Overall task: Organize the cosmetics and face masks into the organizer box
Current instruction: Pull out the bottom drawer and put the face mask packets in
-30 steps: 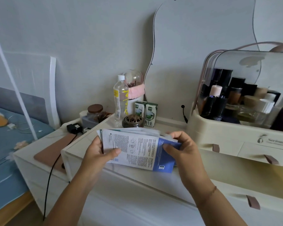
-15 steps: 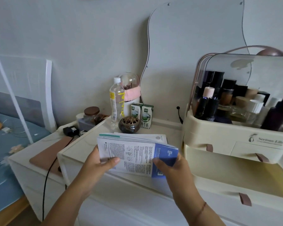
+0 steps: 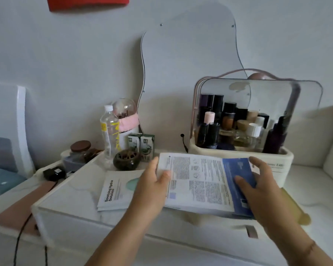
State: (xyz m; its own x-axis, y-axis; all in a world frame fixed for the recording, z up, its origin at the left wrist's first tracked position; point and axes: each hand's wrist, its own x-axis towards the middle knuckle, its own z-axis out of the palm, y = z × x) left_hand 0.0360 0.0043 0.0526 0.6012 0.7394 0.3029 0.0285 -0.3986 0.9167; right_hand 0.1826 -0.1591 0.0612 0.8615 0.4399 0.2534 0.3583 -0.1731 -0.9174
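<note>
A stack of white and blue face mask packets is held between both hands, over the pulled-out bottom drawer of the cream organizer box. My left hand grips the stack's left edge, thumb on top. My right hand grips its blue right end. Several dark cosmetic bottles stand in the organizer's top tray behind its clear raised lid. A small pile of white face masks marked "Soothing Hydra Solution" lies on the white table top left of my left hand.
Behind the masks stand a clear water bottle, a dark round incense burner, two small green cartons and a brown-lidded jar. A wavy mirror hangs on the wall. A pink mat and black cable lie at the left.
Both hands have carried the mask stack to the right, over the organizer's open drawer. A pile of white masks now lies on the table where the stack was held.
</note>
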